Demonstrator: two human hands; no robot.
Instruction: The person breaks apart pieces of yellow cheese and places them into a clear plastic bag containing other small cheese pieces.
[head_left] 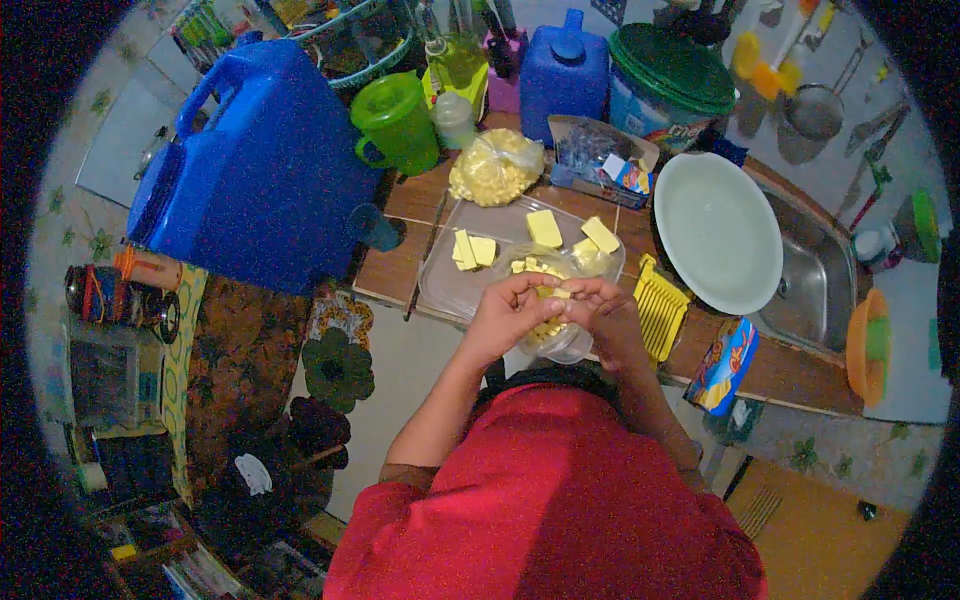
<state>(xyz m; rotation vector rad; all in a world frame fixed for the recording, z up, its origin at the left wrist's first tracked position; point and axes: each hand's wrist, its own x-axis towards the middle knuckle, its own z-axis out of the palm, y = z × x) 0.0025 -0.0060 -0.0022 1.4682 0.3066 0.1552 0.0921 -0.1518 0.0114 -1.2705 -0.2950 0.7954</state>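
My left hand (503, 318) and my right hand (607, 320) meet close to my body, fingertips pinched together on a small yellow piece (554, 292) that looks like cheese. Just below them is a clear plastic container (572, 350) with small yellow cubes in it, partly covered by my hands. Beyond lies a clear rectangular tray (440, 278). On it rest a yellow block (544, 228), another block (600, 234) and some cut slabs (474, 250). Behind the tray sits a clear bag full of yellow pieces (494, 172).
A yellow ribbed rack (660, 312) and a blue packet (724, 366) lie to the right. A large pale oval basin (718, 232) overlaps the metal sink (815, 285). At left stand a big blue jerrycan (260, 170) and a green pitcher (398, 125).
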